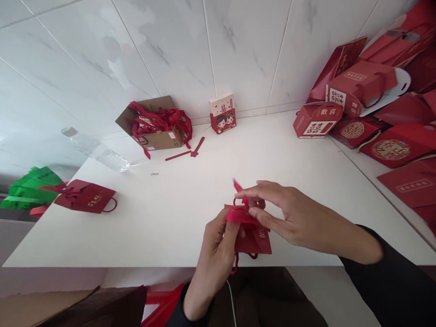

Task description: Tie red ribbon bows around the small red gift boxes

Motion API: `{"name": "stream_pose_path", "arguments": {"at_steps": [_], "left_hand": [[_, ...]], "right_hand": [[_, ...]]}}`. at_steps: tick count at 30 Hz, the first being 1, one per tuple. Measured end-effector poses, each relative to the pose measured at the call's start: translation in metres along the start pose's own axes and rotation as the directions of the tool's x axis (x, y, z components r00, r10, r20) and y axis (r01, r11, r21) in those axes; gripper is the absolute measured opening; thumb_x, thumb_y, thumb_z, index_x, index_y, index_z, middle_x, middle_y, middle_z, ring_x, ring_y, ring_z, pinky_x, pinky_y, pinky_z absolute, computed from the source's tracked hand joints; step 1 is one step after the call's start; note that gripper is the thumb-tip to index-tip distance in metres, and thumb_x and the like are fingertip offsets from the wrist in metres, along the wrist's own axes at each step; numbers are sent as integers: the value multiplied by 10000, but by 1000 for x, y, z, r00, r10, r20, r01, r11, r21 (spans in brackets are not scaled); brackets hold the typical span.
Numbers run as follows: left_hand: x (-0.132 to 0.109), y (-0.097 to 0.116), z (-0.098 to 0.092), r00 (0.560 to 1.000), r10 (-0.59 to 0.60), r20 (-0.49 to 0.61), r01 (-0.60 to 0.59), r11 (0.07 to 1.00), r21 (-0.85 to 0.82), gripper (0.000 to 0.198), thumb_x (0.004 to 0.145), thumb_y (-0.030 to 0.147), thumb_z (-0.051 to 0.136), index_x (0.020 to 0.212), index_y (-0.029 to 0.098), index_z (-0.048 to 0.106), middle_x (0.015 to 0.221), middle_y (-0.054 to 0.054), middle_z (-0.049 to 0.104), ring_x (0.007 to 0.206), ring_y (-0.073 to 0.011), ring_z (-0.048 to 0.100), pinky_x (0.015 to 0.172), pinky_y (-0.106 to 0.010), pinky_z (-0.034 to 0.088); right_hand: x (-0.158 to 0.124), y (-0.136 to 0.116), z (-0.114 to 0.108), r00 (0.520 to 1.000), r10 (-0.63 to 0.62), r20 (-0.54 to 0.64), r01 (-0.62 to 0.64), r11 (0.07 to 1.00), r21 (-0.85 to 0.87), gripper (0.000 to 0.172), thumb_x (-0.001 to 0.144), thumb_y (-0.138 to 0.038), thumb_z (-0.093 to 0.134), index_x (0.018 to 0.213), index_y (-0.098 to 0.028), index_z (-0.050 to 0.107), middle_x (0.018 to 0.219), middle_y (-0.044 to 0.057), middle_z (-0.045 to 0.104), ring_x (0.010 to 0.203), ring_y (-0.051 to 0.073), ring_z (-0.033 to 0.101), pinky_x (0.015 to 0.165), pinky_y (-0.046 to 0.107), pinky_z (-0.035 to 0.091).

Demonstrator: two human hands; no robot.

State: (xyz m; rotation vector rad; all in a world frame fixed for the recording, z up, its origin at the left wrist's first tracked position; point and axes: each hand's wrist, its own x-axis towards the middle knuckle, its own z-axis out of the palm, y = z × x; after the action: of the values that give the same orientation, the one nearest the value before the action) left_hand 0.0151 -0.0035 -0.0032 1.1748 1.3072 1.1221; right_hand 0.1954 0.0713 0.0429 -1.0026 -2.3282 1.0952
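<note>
At the table's front edge lies a small red gift box [252, 241] with gold characters and a cord handle. Across its top runs a bright red ribbon [238, 215]. My left hand [218, 243] has its thumb and fingers closed on the ribbon at the left side of the box. Over the box's upper right, my right hand [282, 209] bends its fingers around the ribbon's upper end, index finger extended and thumb near the middle. The fingers partly cover the ribbon, so its knot or loop cannot be made out.
A cardboard box [166, 140] full of red ribbons stands by the wall, near a small printed box [223, 113]. A plastic bottle [98, 150] and a ribbon-tied red box [85, 196] are at left. Red gift boxes [391, 150] pile up at right.
</note>
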Motion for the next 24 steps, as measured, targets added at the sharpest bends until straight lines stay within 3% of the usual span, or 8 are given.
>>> {"name": "stream_pose_path", "arguments": {"at_steps": [5,9,12,14,17,20,22,24], "left_hand": [[2,3,-2,998,-17,52,20,999,-42,411,1020,484,487,734,195,550,697,12,514,630,-112,403,576,-235,355],[2,4,-3,999,-25,45,28,998,-55,405,1017,493,488,794,199,654,690,8,511,643,-121,418,589,-237,375],[1,3,-3,999,-27,36,28,999,-46,402,1020,495,475,875,206,715,764,-20,617,689,-144,514,623,-248,435],[2,4,-3,1000,-17,26,18,999,-44,377,1019,489,481,961,217,735,876,-42,691,794,-173,605,710,-267,494],[4,6,-3,999,-27,27,29,996,-87,340,1006,481,512,1020,230,741,955,-52,733,870,-193,662,776,-296,538],[4,6,-4,998,-43,50,51,986,-160,201,936,393,648,915,215,740,937,-51,739,826,-186,671,725,-294,561],[4,3,-4,999,-10,39,16,988,-152,56,881,257,703,858,210,722,953,-46,742,859,-187,679,744,-295,568],[4,-1,-3,995,93,-30,-95,994,-51,112,856,116,665,860,220,708,953,-29,745,897,-182,689,774,-291,568]], "right_hand": [[2,0,-3,998,-57,29,58,997,-56,300,1056,-318,453,1279,-275,650,1110,48,689,1013,218,635,889,390,521],[2,2,-2,995,-80,64,85,994,-68,250,1053,-337,454,976,-233,667,1060,74,665,1056,245,603,910,414,508],[-1,-4,-3,1000,-20,-9,19,999,-34,233,1048,-355,453,954,-244,636,1075,63,678,1038,237,614,908,398,505],[-7,-9,-5,998,67,-16,-67,998,20,231,1041,-389,471,954,-256,639,919,23,691,828,192,630,775,331,511],[-16,-14,-6,979,187,85,-195,976,96,290,1030,-468,489,899,-261,644,663,-34,589,567,141,502,552,266,410],[-21,-14,-6,953,254,165,-277,952,131,403,1037,-517,448,793,-245,616,616,-39,526,501,124,419,473,257,332],[-20,-13,-6,948,301,105,-314,939,142,424,1053,-507,407,811,-245,637,649,-34,563,492,120,434,474,258,355],[-16,-10,-4,947,320,18,-319,936,151,381,1060,-475,404,905,-259,677,692,-33,613,525,128,491,521,264,411]]}}
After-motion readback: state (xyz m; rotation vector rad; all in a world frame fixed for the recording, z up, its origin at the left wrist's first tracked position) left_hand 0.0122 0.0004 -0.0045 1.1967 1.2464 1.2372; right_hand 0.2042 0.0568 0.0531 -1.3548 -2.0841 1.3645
